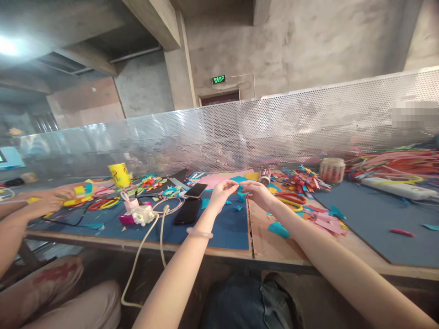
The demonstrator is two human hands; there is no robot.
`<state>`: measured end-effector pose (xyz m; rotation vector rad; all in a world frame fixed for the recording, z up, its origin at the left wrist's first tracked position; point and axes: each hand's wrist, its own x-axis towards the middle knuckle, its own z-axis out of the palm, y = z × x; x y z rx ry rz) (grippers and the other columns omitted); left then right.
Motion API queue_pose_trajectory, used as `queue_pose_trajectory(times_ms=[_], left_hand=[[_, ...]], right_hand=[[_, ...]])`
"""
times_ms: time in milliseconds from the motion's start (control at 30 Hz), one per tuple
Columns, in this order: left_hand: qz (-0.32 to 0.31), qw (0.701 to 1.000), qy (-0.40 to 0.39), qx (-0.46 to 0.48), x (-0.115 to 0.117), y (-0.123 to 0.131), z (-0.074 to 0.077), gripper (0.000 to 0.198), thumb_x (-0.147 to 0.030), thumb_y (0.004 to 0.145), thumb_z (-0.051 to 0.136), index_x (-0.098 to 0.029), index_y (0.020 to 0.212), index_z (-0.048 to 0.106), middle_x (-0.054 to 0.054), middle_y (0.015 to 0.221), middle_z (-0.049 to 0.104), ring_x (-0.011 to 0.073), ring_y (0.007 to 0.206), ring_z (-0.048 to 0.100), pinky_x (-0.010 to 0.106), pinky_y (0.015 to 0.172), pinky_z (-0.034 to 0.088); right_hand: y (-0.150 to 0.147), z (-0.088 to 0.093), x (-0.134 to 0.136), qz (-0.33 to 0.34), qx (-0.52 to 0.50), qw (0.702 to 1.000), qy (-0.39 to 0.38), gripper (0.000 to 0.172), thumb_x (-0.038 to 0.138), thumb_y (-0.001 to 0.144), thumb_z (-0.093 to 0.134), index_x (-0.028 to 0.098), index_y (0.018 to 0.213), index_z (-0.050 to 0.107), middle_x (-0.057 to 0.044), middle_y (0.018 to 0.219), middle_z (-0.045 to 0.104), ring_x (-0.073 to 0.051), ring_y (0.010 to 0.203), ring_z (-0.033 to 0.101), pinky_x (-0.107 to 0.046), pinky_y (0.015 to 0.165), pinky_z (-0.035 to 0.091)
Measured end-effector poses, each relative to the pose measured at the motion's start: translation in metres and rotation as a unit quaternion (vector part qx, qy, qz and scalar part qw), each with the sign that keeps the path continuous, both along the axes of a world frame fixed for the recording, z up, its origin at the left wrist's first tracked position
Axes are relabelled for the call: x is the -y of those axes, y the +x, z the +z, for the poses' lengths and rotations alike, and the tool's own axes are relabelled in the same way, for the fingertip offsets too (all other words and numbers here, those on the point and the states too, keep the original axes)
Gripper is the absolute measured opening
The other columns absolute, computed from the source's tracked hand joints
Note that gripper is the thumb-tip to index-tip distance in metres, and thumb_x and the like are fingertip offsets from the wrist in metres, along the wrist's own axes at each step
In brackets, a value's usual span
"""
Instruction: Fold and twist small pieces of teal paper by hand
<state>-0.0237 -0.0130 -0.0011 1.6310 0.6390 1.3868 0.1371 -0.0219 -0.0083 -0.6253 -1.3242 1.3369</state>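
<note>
Both of my hands meet above the blue mat (224, 233), fingertips pinched close together. Between them shows a small blue folded paper piece (240, 188). My left hand (222, 194), with a pale bangle on the wrist, has its thumb and fingers closed at the piece's left side. From the right, my right hand (259, 193) pinches at the same spot. Just below the fingers lie several small blue paper pieces, one of them a folded piece (238, 208). Fine details between the fingertips are too small to tell.
Two phones (187, 211) lie left of my hands, beside a cable and power plug (140, 214). Scissors (291, 199), pink paper (327, 222) and a jar (332, 170) are to the right. At far left, another person's hands (44, 203) hold yellow paper.
</note>
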Motion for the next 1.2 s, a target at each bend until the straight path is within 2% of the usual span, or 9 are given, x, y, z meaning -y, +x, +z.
queue_pose_trajectory(times_ms=[533, 867, 1200], left_hand=[[0.006, 1.000, 0.011, -0.009, 0.0009, 0.0004, 0.0008, 0.021, -0.030, 0.064, 0.065, -0.013, 0.077, 0.060, 0.004, 0.076, 0.062, 0.0133, 0.072, 0.058, 0.031, 0.073, 0.047], [0.011, 0.999, 0.014, -0.027, -0.0003, 0.0009, 0.0000, 0.020, -0.029, 0.065, 0.065, -0.014, 0.078, 0.061, 0.005, 0.081, 0.064, 0.0146, 0.077, 0.058, 0.032, 0.076, 0.047], [0.011, 0.997, 0.036, -0.070, -0.0015, -0.0007, -0.0012, 0.024, -0.031, 0.065, 0.065, -0.013, 0.081, 0.063, 0.005, 0.081, 0.064, 0.0144, 0.074, 0.058, 0.031, 0.075, 0.046]], right_hand=[[-0.0014, -0.0001, 0.0014, 0.011, -0.025, 1.000, -0.011, 0.019, 0.023, 0.063, 0.065, 0.020, 0.082, 0.065, 0.000, 0.068, 0.057, -0.011, 0.069, 0.052, -0.023, 0.058, 0.037], [-0.0042, 0.0005, 0.0025, -0.014, -0.048, 0.999, -0.009, 0.015, 0.025, 0.058, 0.071, 0.018, 0.067, 0.061, 0.001, 0.066, 0.053, -0.010, 0.066, 0.050, -0.024, 0.059, 0.039], [-0.0025, -0.0026, -0.0008, 0.001, -0.046, 0.999, -0.008, 0.015, 0.026, 0.059, 0.070, 0.016, 0.065, 0.061, 0.000, 0.066, 0.054, -0.011, 0.066, 0.050, -0.026, 0.061, 0.040]])
